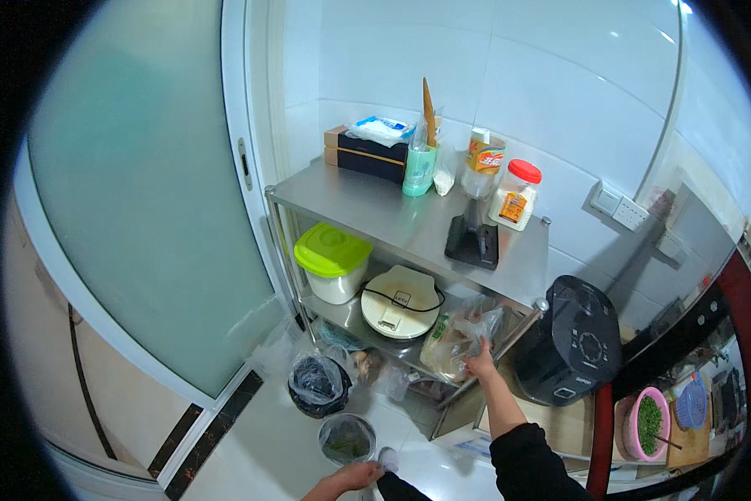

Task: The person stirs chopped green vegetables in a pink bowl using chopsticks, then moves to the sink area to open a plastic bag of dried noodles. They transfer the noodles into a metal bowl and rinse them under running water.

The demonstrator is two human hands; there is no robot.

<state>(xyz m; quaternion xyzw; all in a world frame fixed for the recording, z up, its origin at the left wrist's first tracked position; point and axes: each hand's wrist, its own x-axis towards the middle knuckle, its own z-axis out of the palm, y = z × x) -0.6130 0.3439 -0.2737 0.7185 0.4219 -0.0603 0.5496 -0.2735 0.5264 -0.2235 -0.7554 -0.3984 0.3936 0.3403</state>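
My right hand reaches to the right end of the steel rack's lower shelf. Its fingers grip the crumpled upper part of a clear plastic bag. Something pale lies inside that bag, but I cannot tell what. My left hand is low in the view, in front of a round bin with a clear liner and green scraps in it. The left fingers look curled, and whether they hold anything cannot be made out. Left of the bag on the shelf sits a round cream electric griddle with its black cord across the lid.
A green-lidded white container shares the shelf. Above, the steel top bears a box, bottle, jar and black dustpan-like item. A black appliance stands right of the rack. A black-lined bin and glass door are left.
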